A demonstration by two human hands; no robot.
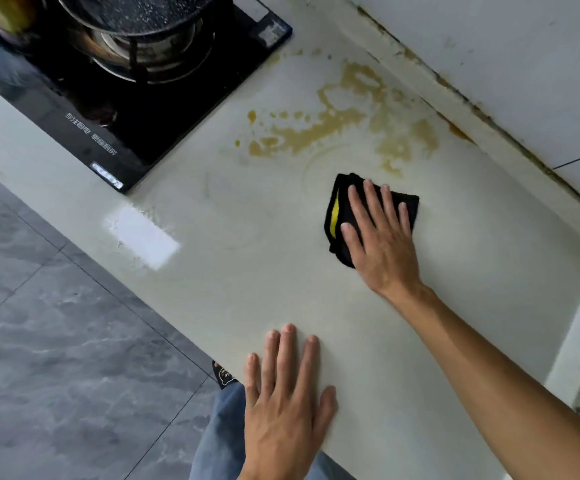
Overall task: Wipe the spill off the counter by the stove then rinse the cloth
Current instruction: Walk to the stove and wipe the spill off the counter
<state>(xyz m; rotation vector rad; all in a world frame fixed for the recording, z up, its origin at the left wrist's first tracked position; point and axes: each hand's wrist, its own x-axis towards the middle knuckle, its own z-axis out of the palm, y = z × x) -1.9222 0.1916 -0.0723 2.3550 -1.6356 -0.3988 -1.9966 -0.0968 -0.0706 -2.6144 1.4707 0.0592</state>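
pressing black cloth (340,216) flat, right hand (382,237) grip released | left hand (288,403) flat on counter (247,271) | stove (164,116) print unreadable

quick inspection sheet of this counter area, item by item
surface: pale counter, brown spill beside the stove, unwiped
job's things: folded black cloth, short of the spill
clutter: dark pan on the burner
grippers: right hand flat on cloth; left hand flat on counter edge
cables: nothing seen
surroundings: stained wall joint, grey floor tiles
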